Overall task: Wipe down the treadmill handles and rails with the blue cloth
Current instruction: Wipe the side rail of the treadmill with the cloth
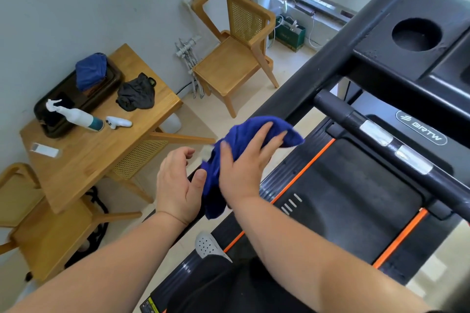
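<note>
The blue cloth (pixel 244 132) is draped over the near end of the treadmill's left side rail (pixel 318 68), hiding that end. My right hand (pixel 244 168) lies flat on top of the cloth, fingers spread and pressing it onto the rail. My left hand (pixel 178 185) is just left of it, fingers curled apart, its thumb touching the cloth's lower edge. The black front handle (pixel 381 134) with two silver sensor pads crosses to the right. The belt (pixel 343 198) with orange side stripes runs below.
A wooden table (pixel 101 150) at the left holds a spray bottle (pixel 76 115), a white controller (pixel 118 122), a dark tray (pixel 63 104) with a second blue cloth (pixel 90 71), and a black cloth (pixel 137 93). Wooden chairs (pixel 236 58) stand behind and beside it. The console's cup holder (pixel 417 34) is at the top right.
</note>
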